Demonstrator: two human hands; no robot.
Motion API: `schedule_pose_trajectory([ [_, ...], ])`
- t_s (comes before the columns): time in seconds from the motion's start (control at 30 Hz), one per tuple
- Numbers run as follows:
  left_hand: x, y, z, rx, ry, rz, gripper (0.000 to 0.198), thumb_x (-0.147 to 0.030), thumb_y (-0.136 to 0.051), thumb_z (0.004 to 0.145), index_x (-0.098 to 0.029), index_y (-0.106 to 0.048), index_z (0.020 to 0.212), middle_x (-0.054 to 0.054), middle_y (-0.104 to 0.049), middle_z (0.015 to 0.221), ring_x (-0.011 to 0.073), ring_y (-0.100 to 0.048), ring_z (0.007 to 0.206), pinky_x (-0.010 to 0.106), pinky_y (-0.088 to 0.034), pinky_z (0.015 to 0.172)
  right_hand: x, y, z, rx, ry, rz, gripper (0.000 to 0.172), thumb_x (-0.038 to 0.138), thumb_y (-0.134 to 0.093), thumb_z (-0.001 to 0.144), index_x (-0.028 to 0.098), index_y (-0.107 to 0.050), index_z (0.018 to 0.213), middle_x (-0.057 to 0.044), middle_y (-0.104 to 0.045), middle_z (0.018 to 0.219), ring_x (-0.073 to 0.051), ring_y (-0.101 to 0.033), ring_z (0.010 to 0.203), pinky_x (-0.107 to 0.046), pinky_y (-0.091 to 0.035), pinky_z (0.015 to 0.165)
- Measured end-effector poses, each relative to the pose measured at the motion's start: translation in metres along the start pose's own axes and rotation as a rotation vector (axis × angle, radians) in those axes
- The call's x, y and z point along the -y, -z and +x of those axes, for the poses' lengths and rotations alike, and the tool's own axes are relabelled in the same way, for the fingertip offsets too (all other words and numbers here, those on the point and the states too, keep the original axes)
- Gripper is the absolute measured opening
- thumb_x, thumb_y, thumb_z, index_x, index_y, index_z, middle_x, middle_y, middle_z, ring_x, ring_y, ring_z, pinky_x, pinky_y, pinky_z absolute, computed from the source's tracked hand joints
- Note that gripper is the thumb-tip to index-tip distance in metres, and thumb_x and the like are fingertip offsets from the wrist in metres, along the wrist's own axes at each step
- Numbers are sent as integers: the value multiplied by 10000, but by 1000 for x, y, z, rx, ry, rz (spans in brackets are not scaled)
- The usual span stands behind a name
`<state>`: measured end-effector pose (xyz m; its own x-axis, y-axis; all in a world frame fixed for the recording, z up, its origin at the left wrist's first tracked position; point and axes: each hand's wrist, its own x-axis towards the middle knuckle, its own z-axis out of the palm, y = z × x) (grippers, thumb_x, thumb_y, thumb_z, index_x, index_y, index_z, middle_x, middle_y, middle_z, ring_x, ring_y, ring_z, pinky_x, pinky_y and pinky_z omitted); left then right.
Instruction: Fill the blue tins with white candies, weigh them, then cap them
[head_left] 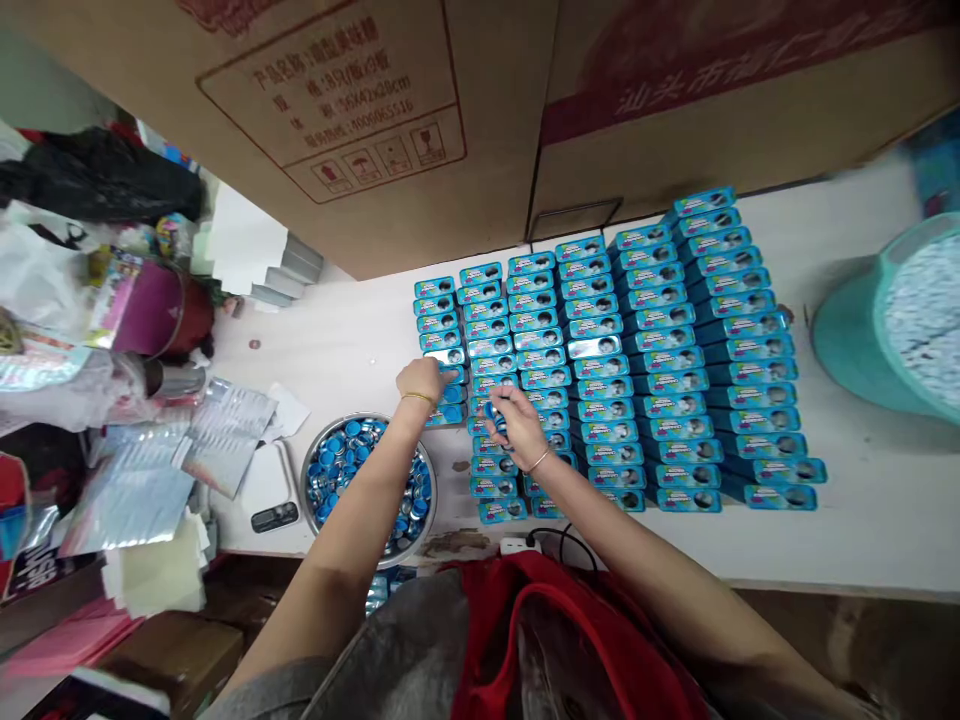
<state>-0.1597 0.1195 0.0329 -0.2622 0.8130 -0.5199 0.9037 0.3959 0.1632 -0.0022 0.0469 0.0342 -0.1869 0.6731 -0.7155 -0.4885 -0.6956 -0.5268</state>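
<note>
Narrow blue boxes point(596, 347) stand upright in several columns on the white table, each with a dark round spot on its printed top. Over the leftmost column is my left hand point(421, 378), its fingers curled and one digit pressed to a box top; anything inside the grip is hidden. My right hand point(521, 428) hovers above the second and third columns. Its curled fingers hold small blue caps point(493, 412). A round metal bowl point(305, 470) full of blue-and-silver caps point(341, 462) sits left of the boxes, partly behind my left forearm.
Large cardboard cartons point(495, 130) wall off the table's back. At the right stands a teal bucket point(847, 325) with pale, grainy contents. Foil sheets point(225, 420), a white case point(266, 480) and a purple bucket point(150, 310) crowd the left side. A dark cable point(581, 540) lies at the front edge.
</note>
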Motion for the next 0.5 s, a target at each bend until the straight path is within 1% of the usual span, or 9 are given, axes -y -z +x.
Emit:
schedule_pose_trajectory([
  [0.07,-2,-1,-18,-17,-103,-73,261,-417,-606,798,-174,-627,891,101,-657,884,245,-612,908,334,-462,781,1,-2,1,-29,37,12,284,372,-667,682,234,-483,848,72,-552,566,-57,-437,372,-148,-198,308],
  [0.13,-6,-5,-39,-2,-242,-172,229,-379,-596,817,-204,-615,963,41,-654,897,166,-611,849,261,-470,753,2,-3,3,-52,66,33,280,372,-656,685,237,-478,854,84,-525,549,-56,-431,364,-148,-194,302],
  [0.2,-9,-11,-58,19,-361,-270,198,-322,-627,794,-214,-619,960,6,-645,906,121,-599,801,217,-474,726,1,-5,6,-62,82,57,276,373,-652,686,237,-477,852,93,-496,523,-59,-424,358,-152,-205,297],
  [0.27,-10,-15,-67,11,-410,-335,132,-237,-629,774,-195,-626,899,0,-637,882,108,-585,763,210,-475,712,-1,-6,10,-56,79,77,270,371,-657,684,233,-480,835,97,-471,486,-67,-418,352,-161,-220,294],
  [0.3,-9,-16,-66,-7,-402,-351,103,-204,-609,776,-185,-623,876,1,-634,858,106,-579,744,212,-474,708,-1,-7,12,-50,71,86,265,372,-660,684,228,-482,819,93,-471,477,-70,-418,352,-165,-223,293],
  [0.37,-7,-14,-55,-62,-340,-345,91,-180,-552,802,-176,-607,874,7,-632,834,108,-573,729,218,-468,708,-2,-9,17,-29,47,106,260,379,-668,684,213,-490,776,69,-511,502,-67,-421,359,-170,-215,292],
  [0.43,-5,-9,-34,-121,-253,-308,98,-188,-511,825,-174,-591,880,23,-634,833,124,-578,749,233,-459,716,0,-9,21,5,16,126,267,390,-678,682,194,-507,740,32,-572,577,-54,-424,372,-173,-212,295],
  [0.5,-4,-4,-10,-158,-162,-247,75,-196,-516,818,-178,-581,852,41,-635,824,154,-589,777,260,-448,721,4,-9,23,49,-21,144,272,395,-688,679,177,-534,733,9,-600,628,-43,-416,374,-174,-205,296],
])
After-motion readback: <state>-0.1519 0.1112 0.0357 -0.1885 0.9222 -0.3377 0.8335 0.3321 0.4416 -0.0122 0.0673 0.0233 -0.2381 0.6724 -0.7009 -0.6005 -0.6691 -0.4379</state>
